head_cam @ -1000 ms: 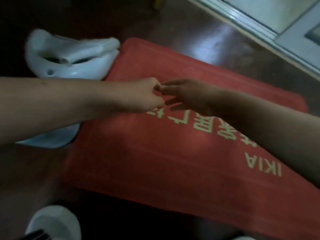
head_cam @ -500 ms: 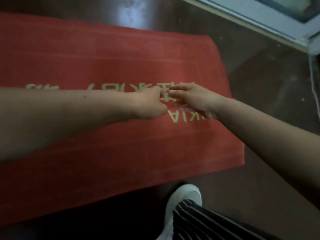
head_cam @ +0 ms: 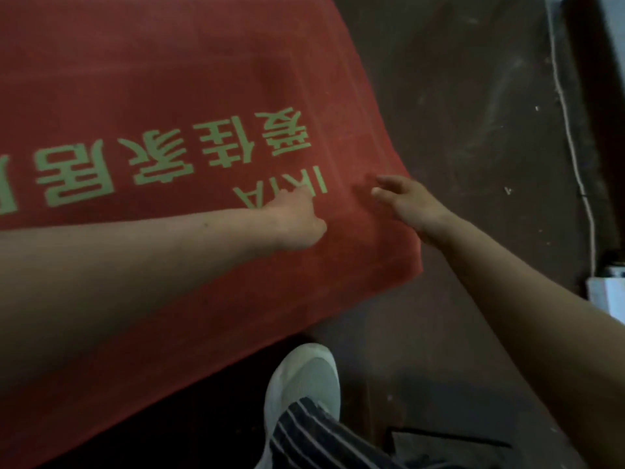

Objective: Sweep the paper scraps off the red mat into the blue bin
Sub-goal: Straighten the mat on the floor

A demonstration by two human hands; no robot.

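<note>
The red mat [head_cam: 209, 79] with pale green lettering fills the left and middle of the head view. My left hand [head_cam: 297, 220] lies over the mat beside the letters "IKIA", its fingers curled into a loose fist; I see nothing in it. My right hand [head_cam: 407, 201] hovers over the mat's right edge, fingers straight and spread, holding nothing. No paper scrap shows on the mat. Two tiny white specks [head_cam: 536, 108] lie on the dark floor to the right. The blue bin is out of view.
My white shoe [head_cam: 304, 384] and striped trouser leg [head_cam: 321, 441] stand on the dark floor just below the mat's near edge. A white cord [head_cam: 571, 147] runs down the floor at right, ending near a white object [head_cam: 608, 296] at the frame's edge.
The view has swung right along the mat, and the white container at the left is gone from sight. My hands, fingertips touching before, have parted; the right hand has spread open.
</note>
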